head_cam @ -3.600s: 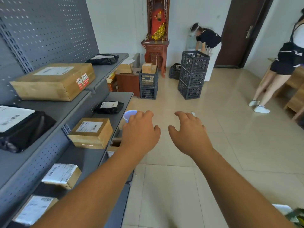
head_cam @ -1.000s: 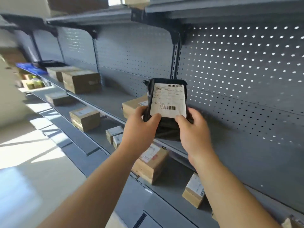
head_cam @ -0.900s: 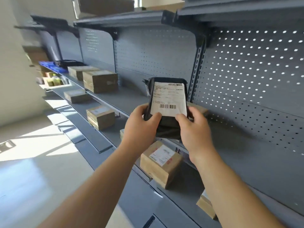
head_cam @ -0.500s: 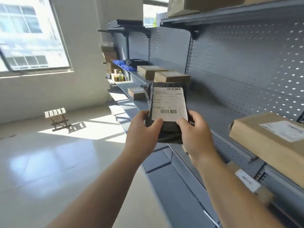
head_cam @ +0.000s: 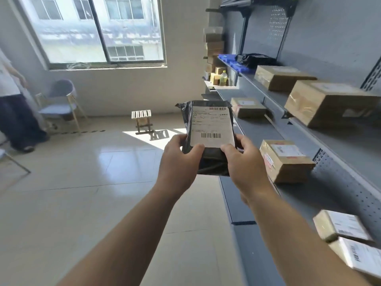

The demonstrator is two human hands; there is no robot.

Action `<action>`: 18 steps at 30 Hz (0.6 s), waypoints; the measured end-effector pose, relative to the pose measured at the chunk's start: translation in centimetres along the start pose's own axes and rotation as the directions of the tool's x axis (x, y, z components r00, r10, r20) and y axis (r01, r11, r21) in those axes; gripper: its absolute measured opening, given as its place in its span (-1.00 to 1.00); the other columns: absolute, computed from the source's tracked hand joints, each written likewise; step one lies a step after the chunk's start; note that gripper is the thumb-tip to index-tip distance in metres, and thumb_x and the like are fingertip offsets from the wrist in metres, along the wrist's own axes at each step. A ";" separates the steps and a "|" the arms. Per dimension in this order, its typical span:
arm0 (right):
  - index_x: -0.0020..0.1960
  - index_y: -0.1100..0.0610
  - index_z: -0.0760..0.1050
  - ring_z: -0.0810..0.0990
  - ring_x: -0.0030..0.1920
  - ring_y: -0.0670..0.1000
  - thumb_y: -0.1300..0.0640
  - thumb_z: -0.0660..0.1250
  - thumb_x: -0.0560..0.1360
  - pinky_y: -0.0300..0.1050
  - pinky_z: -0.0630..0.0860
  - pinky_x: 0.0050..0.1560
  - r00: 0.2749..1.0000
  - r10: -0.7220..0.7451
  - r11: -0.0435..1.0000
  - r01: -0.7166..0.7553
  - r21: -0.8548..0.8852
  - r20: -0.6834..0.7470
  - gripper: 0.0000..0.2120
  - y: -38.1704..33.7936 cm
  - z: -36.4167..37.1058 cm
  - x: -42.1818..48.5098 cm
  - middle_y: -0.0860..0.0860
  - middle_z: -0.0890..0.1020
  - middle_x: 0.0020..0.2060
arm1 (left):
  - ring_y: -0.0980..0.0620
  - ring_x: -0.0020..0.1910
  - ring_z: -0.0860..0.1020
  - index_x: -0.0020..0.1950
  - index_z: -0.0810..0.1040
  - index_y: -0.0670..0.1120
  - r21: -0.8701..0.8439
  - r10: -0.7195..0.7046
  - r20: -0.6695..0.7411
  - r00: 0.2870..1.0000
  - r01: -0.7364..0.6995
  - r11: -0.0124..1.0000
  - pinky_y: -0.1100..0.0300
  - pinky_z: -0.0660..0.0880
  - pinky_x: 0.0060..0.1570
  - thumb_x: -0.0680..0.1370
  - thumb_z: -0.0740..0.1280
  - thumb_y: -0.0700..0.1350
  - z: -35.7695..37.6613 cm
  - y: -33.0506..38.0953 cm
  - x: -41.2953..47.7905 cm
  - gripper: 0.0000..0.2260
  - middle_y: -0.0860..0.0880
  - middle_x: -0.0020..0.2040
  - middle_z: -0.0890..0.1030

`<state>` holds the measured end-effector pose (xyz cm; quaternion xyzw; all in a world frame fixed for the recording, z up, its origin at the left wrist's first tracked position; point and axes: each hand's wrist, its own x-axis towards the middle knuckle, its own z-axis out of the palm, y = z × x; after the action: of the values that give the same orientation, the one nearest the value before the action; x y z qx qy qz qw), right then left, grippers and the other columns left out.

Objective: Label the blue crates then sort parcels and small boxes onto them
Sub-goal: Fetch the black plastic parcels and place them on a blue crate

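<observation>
My fingers (head_cam: 195,150) are clamping the lower part of a crinkly black plastic mailer parcel (head_cam: 212,164). My left hand (head_cam: 179,161) and right hand (head_cam: 245,163) are both gripping it upright in mid-air, just beside the grey perforated metal shelf (head_cam: 257,130). Only my thumbs are showing; the other fingers are hiding behind it. The small print on its white paper label (head_cam: 211,125) is blurring. A taped brown cardboard box (head_cam: 286,161) is sitting nearby on the shelf.

Parcel stockroom / small warehse: grey metal shelving (head_cam: 255,131) w/ perforated back panels, rows of taped cardboard boxes (head_cam: 286,159) w/ shipping labels, black courier bag (head_cam: 211,126) w/ barcode label. Tiled floor (head_cam: 82,182), big window (head_cam: 99,32), chair (head_cam: 59,100) by wall.
</observation>
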<state>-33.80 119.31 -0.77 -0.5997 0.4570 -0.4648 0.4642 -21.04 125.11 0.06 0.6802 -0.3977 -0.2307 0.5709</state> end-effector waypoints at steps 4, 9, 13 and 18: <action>0.28 -0.06 0.49 0.62 0.15 0.04 0.06 0.25 0.57 -0.02 0.68 0.03 0.995 0.017 1.000 -0.019 0.023 0.097 -0.72 1.1 1.6 7.0 -0.07 0.65 0.11 | 0.19 0.07 0.55 0.20 0.52 0.07 0.029 -0.033 -0.078 0.996 0.035 0.999 0.38 0.42 -0.16 0.57 0.34 -0.02 2.1 -0.2 5.7 -0.80 0.15 0.08 0.59; 0.24 -0.05 0.52 0.65 0.09 -0.01 0.09 0.26 0.55 -0.06 0.68 -0.02 0.980 0.008 0.999 -0.017 0.045 0.197 -0.73 1.2 3.7 15.5 -0.07 0.67 0.08 | 0.22 0.02 0.57 0.08 0.50 0.13 0.040 -0.046 -0.166 0.985 0.053 0.998 0.30 0.52 -0.06 0.58 0.33 -0.03 4.0 -0.3 12.7 -0.89 0.14 0.06 0.61; 0.20 -0.04 0.54 0.66 0.06 -0.05 0.15 0.26 0.56 -0.05 0.68 0.01 0.964 0.021 0.997 -0.040 0.064 0.265 -0.75 1.9 6.3 20.6 -0.10 0.68 0.04 | 0.18 0.06 0.58 0.19 0.53 0.07 0.044 -0.080 -0.239 0.968 0.093 0.995 0.30 0.52 -0.05 0.57 0.34 0.00 4.5 -2.0 17.7 -0.80 0.13 0.09 0.61; 0.07 -0.09 0.53 0.66 0.03 -0.08 0.16 0.26 0.57 -0.02 0.68 0.02 0.946 0.039 0.997 -0.059 0.054 0.323 -0.82 3.1 10.8 26.9 -0.14 0.68 0.00 | 0.14 0.10 0.59 0.22 0.52 0.07 0.015 -0.127 -0.276 0.953 0.137 0.991 0.15 0.58 0.08 0.54 0.35 0.04 4.2 -4.6 24.7 -0.73 0.11 0.14 0.61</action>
<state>-19.52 93.96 -1.68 -0.6409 0.3753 -0.3633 0.5625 -8.67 102.91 -1.94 0.7403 -0.2723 -0.1648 0.5921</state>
